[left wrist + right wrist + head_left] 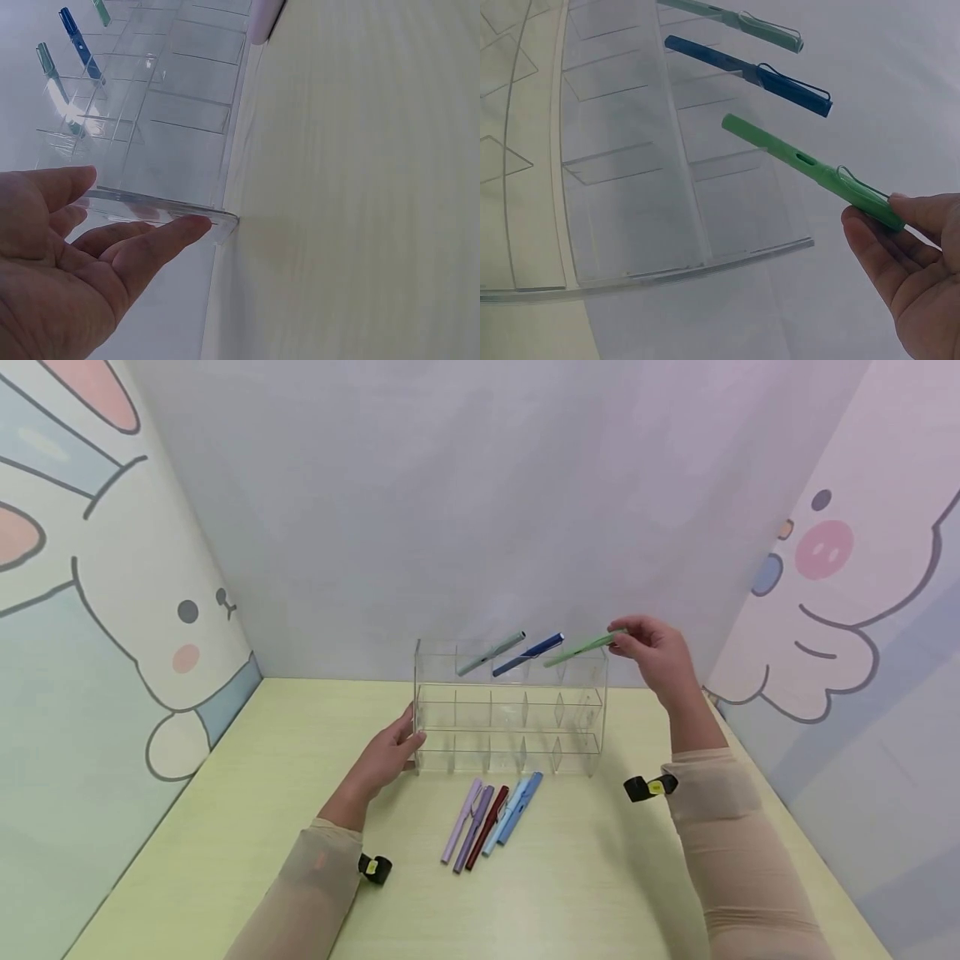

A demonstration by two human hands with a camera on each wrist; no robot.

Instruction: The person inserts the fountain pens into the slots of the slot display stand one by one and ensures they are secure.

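My right hand (pixel 656 652) pinches the clip end of a light green pen (pixel 810 169) between thumb and fingers. This pen slants over the top tier at the right end of a clear acrylic pen rack (pixel 510 742). To its left, a dark blue pen (pixel 528 655) and a grey-green pen (pixel 491 653) lean in neighbouring top-tier slots, clips upward. My left hand (pixel 386 752) holds the rack's left side panel low down, and in the left wrist view the panel's edge (pixel 161 204) runs between its fingers.
In front of the rack several pens lie side by side on the table (pixel 300 752): a lilac pen (pixel 461 822), a purple pen (pixel 474 831), a dark red pen (pixel 487 828), a light blue pen (pixel 506 818) and a blue pen (pixel 521 808). A grey backdrop (pixel 487 510) stands behind.
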